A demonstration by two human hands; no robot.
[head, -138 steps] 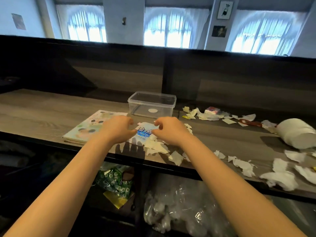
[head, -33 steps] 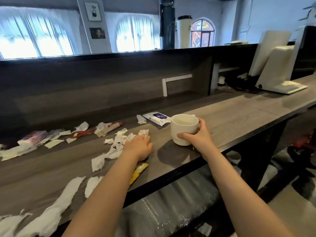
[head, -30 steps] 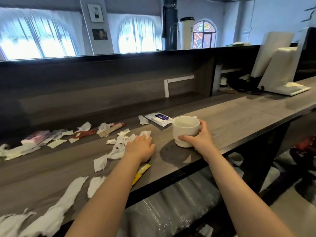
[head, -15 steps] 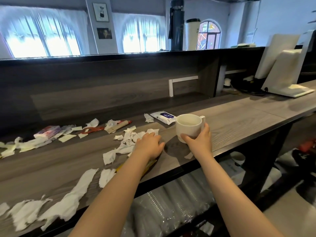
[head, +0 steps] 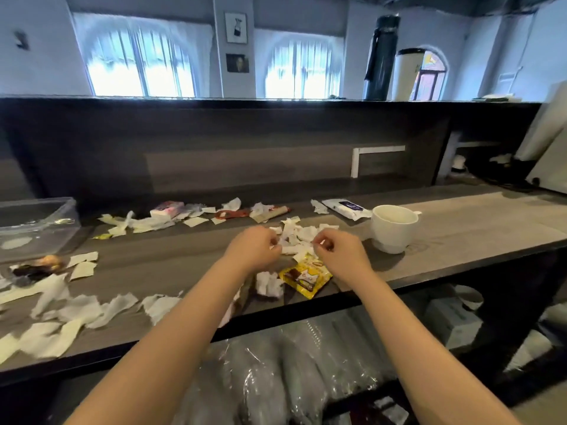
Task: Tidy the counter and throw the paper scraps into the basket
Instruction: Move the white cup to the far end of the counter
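Head camera: the person stands at a long wood-grain counter (head: 460,228), both forearms stretched over its front edge. The left hand (head: 254,250) and right hand (head: 340,254) meet over a heap of torn paper scraps (head: 299,237) at mid-counter, fingers curled inward; each appears to pinch white paper at the fingertips, apparently to rake the pieces together, though what exactly each holds is blurred. More scraps trail along the near edge at left (head: 70,314) and along the back (head: 144,222).

The white mug (head: 394,227) stands upright just right of the heap, apart from both hands, seemingly set clear of the sweeping. The clear plastic container (head: 40,225) sits at far left, well apart from the hands; it is the likeliest receptacle, no woven basket being visible.

A yellow sachet (head: 306,277) lies under the gap between the wrists, printed with a picture, lettering unreadable. A white wipes pack (head: 346,208) with a dark label lies behind the mug, and a pink-and-white tissue pack (head: 167,208) at the back; neither legible. No brand can be read.
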